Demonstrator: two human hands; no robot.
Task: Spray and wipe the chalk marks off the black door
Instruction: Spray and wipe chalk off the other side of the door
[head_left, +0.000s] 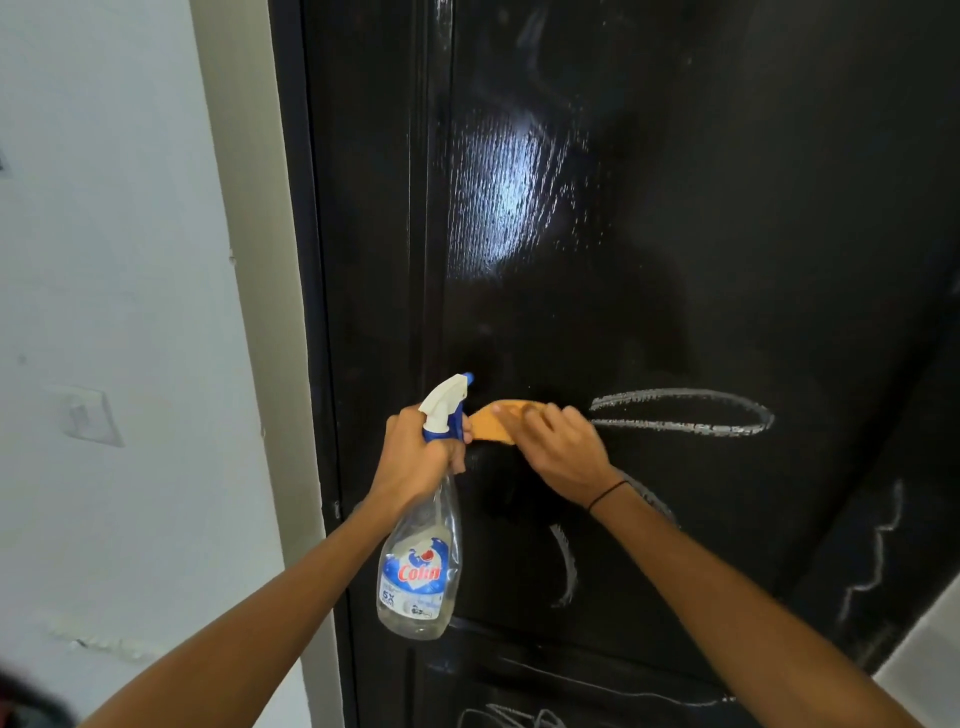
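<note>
Head view: left hand wrapped around spray bottle neck, nozzle close to black door. Right hand pressing orange cloth flat on door, fingers straight, just left of chalk oval. Could smear chalk into wet streaks, or bump bottle with cloth, hands nearly touching. Door frame and wall tight on left; plenty of room rightward and down toward more chalk scribbles.

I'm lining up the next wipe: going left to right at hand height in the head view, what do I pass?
Wall switch → left hand gripping the Colin spray bottle → orange cloth → right hand pressing it → oval chalk mark on the black door.
</note>
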